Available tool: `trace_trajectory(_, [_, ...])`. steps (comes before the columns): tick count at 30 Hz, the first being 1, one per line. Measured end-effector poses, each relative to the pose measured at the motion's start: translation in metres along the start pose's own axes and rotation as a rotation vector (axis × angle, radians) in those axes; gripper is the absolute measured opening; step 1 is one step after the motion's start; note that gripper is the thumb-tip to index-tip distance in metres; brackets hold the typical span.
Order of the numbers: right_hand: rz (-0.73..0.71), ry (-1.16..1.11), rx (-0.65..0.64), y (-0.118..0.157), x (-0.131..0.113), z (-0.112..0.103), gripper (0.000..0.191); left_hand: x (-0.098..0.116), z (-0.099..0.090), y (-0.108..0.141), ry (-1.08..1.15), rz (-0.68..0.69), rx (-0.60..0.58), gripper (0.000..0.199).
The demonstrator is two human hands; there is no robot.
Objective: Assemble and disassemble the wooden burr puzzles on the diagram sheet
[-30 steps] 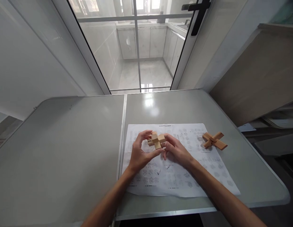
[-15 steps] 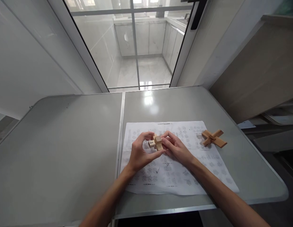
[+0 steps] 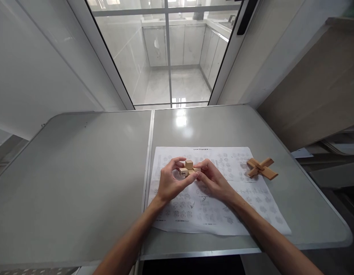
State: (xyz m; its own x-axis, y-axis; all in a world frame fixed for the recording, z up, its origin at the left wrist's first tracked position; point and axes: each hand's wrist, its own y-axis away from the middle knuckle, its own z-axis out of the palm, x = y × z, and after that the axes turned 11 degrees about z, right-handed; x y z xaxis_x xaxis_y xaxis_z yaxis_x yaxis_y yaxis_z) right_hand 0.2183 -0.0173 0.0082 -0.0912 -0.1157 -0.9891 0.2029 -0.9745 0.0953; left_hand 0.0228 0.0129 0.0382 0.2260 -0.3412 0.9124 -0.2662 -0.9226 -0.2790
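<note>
Between my fingertips is a small light wooden interlocking puzzle [image 3: 189,165], held over a printed sheet. One block end, facing left, bears a dark "3", and another block sticks up from the middle. My left hand [image 3: 171,179] curls round its left side, thumb at the near side and fingers behind. From the right, my right hand [image 3: 213,179] pinches the puzzle, its thumb close to the left thumb. The fingers cover part of the blocks. Beneath both hands lies the white paper sheet [image 3: 222,217], covered with small printed diagrams.
A darker, cross-shaped wooden puzzle [image 3: 262,168] rests at the sheet's right edge. The grey table [image 3: 79,183] has a metal seam [image 3: 148,152] running front to back, left of the paper. Beyond the far edge stands a glass-paned door [image 3: 182,49].
The held puzzle has been tilted, so its upper block now stands more upright and a block end shows on the right. My camera view has shifted slightly.
</note>
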Motion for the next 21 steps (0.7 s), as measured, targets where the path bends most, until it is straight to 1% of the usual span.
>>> trace_trajectory(2, [-0.013,-0.002,-0.012,-0.001,0.0,0.0,0.023,0.0,0.001,0.001,-0.01,0.047,0.03,0.054])
trace_trajectory(4, [-0.023,-0.005,-0.045,-0.003,-0.002,0.0,0.024,0.0,0.001,0.002,-0.051,0.143,0.071,0.057])
trace_trajectory(7, [-0.036,0.1,-0.076,-0.005,-0.006,-0.002,0.026,-0.002,0.0,0.003,-0.133,0.282,0.104,0.065])
trace_trajectory(11, [-0.054,0.313,-0.038,-0.005,-0.008,-0.005,0.013,-0.007,-0.001,0.005,-0.234,0.462,0.061,0.067])
trace_trajectory(13, [-0.059,0.391,-0.008,-0.004,-0.009,-0.006,0.01,-0.009,-0.001,0.005,-0.267,0.532,0.032,0.065])
trace_trajectory(15, [-0.068,0.444,0.021,-0.003,-0.009,-0.006,0.011,-0.01,-0.001,0.004,-0.279,0.573,0.024,0.065])
trace_trajectory(21, [-0.12,0.504,0.075,0.0,-0.01,-0.007,0.011,-0.008,-0.001,0.003,-0.277,0.62,0.024,0.066])
